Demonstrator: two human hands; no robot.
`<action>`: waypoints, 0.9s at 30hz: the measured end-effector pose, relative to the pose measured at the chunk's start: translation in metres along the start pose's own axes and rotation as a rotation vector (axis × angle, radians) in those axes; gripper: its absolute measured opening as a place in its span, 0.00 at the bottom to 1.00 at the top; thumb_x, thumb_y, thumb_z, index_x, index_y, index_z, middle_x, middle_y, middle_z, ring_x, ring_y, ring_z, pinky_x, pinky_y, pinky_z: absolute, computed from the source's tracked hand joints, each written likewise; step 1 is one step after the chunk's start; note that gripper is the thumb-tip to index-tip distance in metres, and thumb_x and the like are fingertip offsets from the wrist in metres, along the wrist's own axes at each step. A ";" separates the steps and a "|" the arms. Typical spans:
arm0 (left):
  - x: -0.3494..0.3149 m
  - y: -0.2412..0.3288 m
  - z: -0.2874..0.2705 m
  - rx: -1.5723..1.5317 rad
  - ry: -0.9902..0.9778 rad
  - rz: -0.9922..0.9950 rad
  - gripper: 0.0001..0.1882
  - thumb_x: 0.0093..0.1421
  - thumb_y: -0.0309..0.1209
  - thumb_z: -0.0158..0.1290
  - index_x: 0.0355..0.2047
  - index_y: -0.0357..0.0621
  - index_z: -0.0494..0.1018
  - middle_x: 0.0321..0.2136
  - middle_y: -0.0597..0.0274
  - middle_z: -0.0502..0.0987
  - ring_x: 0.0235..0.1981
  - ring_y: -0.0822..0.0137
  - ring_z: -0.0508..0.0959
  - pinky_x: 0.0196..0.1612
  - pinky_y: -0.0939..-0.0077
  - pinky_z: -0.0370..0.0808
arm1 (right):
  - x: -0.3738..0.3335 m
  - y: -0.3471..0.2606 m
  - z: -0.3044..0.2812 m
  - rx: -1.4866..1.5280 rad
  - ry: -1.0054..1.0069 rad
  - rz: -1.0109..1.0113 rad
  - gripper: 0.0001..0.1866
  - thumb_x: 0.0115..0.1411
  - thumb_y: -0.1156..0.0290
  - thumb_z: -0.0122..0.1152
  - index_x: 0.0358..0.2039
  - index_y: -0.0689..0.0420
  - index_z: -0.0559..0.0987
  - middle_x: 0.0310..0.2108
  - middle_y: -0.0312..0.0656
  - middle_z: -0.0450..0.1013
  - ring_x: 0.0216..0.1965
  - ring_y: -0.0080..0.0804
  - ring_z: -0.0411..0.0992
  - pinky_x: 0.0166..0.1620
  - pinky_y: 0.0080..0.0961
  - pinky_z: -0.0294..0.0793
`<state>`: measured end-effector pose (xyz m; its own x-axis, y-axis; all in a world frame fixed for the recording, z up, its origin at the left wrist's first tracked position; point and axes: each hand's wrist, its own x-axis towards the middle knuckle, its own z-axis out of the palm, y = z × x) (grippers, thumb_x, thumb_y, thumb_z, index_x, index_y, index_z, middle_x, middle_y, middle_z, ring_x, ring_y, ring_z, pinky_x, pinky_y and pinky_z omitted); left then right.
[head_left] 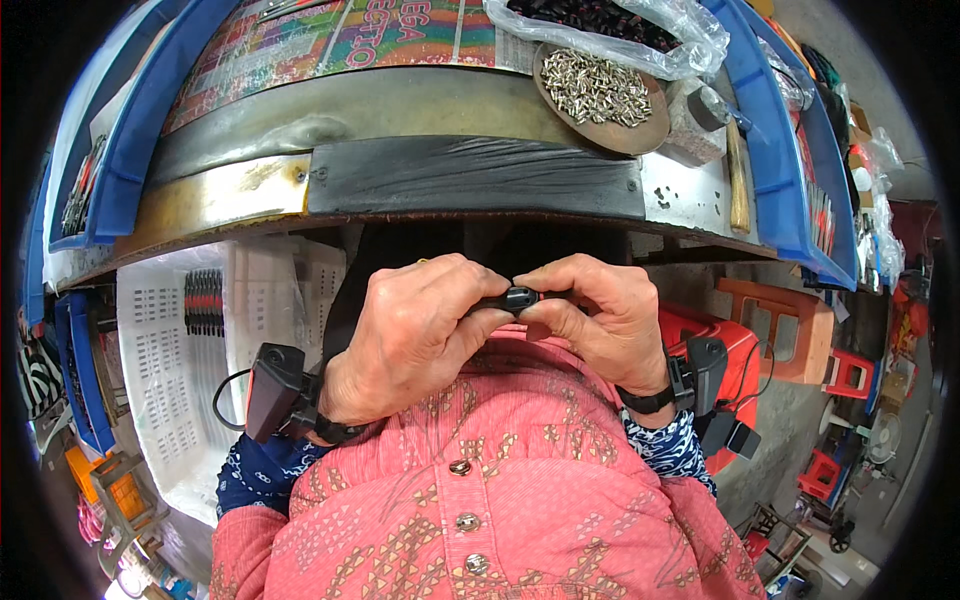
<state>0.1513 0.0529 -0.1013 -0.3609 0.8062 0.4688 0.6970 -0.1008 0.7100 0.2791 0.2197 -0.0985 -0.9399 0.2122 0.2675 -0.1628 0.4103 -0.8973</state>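
Note:
In front of my body, below the workbench's near edge, both hands meet on a slim black piece (521, 298) with a glossy rounded middle and a bit of red. My left hand (420, 325) pinches its left end between thumb and fingers. The thumb and forefinger of my right hand (600, 310) close on its right part. My fingers cover both ends, so its full length and exact kind cannot be made out. On the bench, a round brown dish (556, 108) holds many small silvery metal parts. A clear plastic bag (700, 45) of small dark parts lies beyond it.
The workbench (480, 178) curves across the front. Blue bins (135, 130) with slim tools stand at its left; another blue bin (775, 150) is at its right. A white basket (160, 370) holds a row of black-and-red pieces. Right are a jar (690, 140) and an orange stool (800, 345).

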 end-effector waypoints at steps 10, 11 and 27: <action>0.003 0.002 -0.003 0.002 0.005 0.006 0.13 0.46 0.22 0.65 0.33 0.38 0.76 0.23 0.57 0.77 0.20 0.63 0.77 0.22 0.74 0.72 | 0.002 -0.001 -0.005 -0.027 -0.033 -0.054 0.10 0.57 0.72 0.66 0.38 0.63 0.81 0.30 0.44 0.78 0.29 0.33 0.79 0.33 0.23 0.76; 0.003 0.002 -0.003 -0.008 0.006 0.007 0.13 0.46 0.22 0.65 0.33 0.39 0.76 0.23 0.58 0.77 0.20 0.63 0.76 0.22 0.74 0.71 | 0.002 -0.001 -0.006 -0.016 -0.040 -0.051 0.10 0.57 0.73 0.66 0.38 0.63 0.81 0.30 0.44 0.79 0.30 0.33 0.79 0.33 0.23 0.76; 0.038 0.007 -0.018 0.041 0.113 -0.008 0.12 0.44 0.19 0.65 0.31 0.39 0.78 0.23 0.60 0.77 0.17 0.69 0.74 0.19 0.78 0.70 | 0.034 -0.024 -0.051 -0.380 0.306 -0.007 0.09 0.52 0.78 0.68 0.35 0.65 0.81 0.27 0.44 0.77 0.27 0.31 0.76 0.32 0.23 0.73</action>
<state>0.1317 0.0726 -0.0689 -0.4324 0.7356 0.5215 0.7180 -0.0690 0.6926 0.2667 0.2620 -0.0499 -0.7988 0.4357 0.4148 0.0059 0.6951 -0.7189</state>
